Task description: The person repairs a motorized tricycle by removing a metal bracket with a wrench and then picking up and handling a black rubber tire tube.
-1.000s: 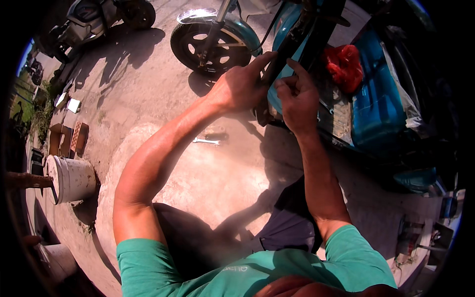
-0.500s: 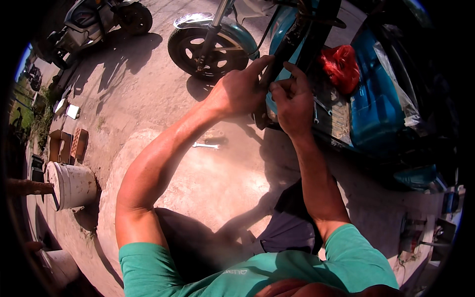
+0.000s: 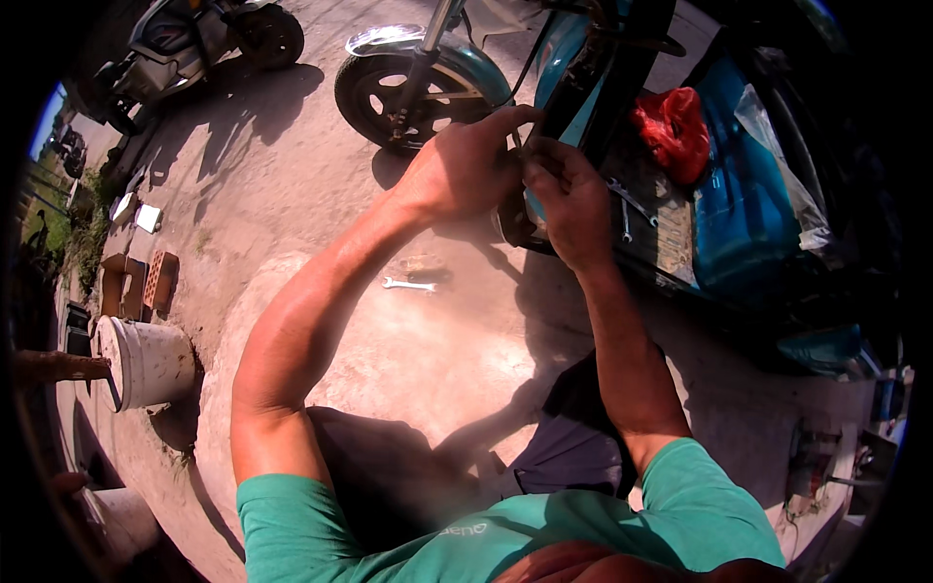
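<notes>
Both hands meet at the dark front frame of a teal vehicle (image 3: pixel 567 60), just behind its front wheel. My left hand (image 3: pixel 468 167) is closed, its index finger reaching along toward the frame and its other fingers curled out of sight. Close beside it, my right hand (image 3: pixel 571 206) is closed in a pinch, thumb and fingertips together. Something small and thin seems to lie between the two hands, too small and shaded to name. An open-end wrench (image 3: pixel 409 285) lies on the ground below my left forearm. More wrenches (image 3: pixel 634 204) rest on the vehicle's floor, right of my right hand.
A red plastic bag (image 3: pixel 673 136) sits on the vehicle's floor against a teal panel (image 3: pixel 743 209). At left stand a white bucket (image 3: pixel 151 364) and a perforated brick (image 3: pixel 160 282). A parked scooter (image 3: pixel 170 58) is at the far left. The front wheel (image 3: pixel 389 97) stands beyond my hands.
My right hand's raised index finger has come down, and its fingers now pinch close against my left hand. The whole view has shifted slightly.
</notes>
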Available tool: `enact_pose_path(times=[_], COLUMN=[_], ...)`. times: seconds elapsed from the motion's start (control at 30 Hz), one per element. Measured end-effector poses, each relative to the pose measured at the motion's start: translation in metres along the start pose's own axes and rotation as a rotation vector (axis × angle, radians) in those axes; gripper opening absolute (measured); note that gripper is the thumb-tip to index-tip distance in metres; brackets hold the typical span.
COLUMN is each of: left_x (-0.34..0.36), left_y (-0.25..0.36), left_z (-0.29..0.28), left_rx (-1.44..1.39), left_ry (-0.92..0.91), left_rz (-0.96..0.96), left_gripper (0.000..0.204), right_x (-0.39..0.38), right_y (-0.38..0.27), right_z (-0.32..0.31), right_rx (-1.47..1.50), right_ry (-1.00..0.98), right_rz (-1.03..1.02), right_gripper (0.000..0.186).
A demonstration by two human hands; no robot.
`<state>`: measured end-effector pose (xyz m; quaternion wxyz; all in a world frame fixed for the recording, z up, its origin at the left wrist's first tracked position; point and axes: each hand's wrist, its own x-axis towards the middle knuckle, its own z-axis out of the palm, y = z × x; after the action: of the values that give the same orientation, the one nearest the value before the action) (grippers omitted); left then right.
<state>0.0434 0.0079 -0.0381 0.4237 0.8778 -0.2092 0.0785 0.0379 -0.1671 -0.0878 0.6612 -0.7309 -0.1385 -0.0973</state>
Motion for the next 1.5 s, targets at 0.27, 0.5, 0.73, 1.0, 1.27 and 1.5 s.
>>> enact_pose_path(times=[0.27, 0.5, 0.73, 1.0, 1.27, 1.5], left_x=[-0.012, -0.037, -0.050, -0.065, -0.068, -0.067], left_y=[0.013, 0.026, 0.069, 0.075, 0.082, 0.088], left_z=[-0.036, -0.058, -0.056, -0.050, -0.051, -0.061], left_rx=[-0.016, 0.334, 0.250, 0.016, -0.051, -0.023], left_ry=[0.038, -0.005, -0.400, -0.341, -0.330, -0.336], left_rz=[0.072, 0.132, 0.210, 0.358, 0.384, 0.452], left_gripper=[0.039, 0.030, 0.049, 0.054, 0.053, 0.051], right_x=[-0.002, -0.019, -0.050, -0.071, -0.067, -0.067], right_y=[-0.011, 0.038, 0.107, 0.093, 0.094, 0.102], right_z=[0.012, 0.016, 0.046, 0.064, 0.071, 0.071], right_rx=[0.376, -0.085, -0.279, -0.572, -0.391, -0.554], right_ry=[-0.491, -0.772, -1.206, -1.523, -1.389, -1.395], right_rz=[0.355, 0.515, 0.528, 0.213, 0.244, 0.132], right_gripper=[0.027, 0.021, 0.025, 0.022, 0.023, 0.027])
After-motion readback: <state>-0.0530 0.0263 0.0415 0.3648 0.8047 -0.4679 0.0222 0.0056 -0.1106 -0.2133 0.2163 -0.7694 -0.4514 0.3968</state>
